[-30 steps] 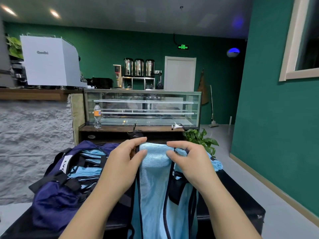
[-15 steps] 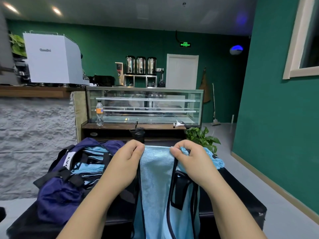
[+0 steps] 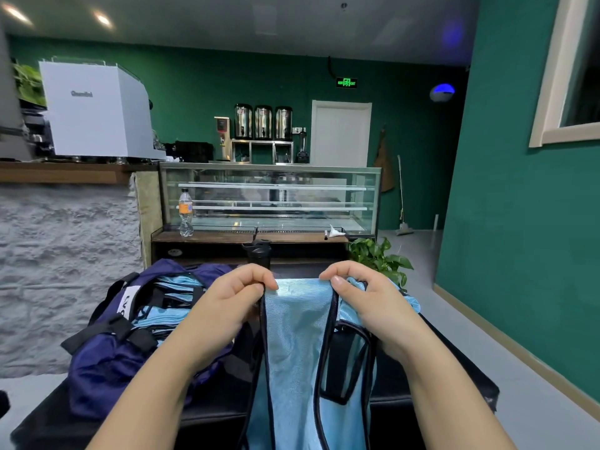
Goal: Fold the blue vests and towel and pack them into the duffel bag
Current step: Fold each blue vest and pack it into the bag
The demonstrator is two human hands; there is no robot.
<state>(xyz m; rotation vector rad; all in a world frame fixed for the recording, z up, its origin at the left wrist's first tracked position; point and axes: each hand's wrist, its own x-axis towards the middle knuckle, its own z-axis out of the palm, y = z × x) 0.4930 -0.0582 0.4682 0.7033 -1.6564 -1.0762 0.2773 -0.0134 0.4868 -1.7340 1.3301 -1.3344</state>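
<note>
Hands, left hand (image 3: pixel 227 300) and right hand (image 3: pixel 367 303), pinch blue vest (image 3: pixel 292 345); sign (image 3: pixel 346 82) reads "EXIT".

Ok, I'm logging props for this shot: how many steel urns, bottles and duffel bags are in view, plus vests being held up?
Steel urns: 3
Clear bottle with orange label: 1
Black bottle: 1
Duffel bag: 1
Blue vest held up: 1
Total: 7
</note>
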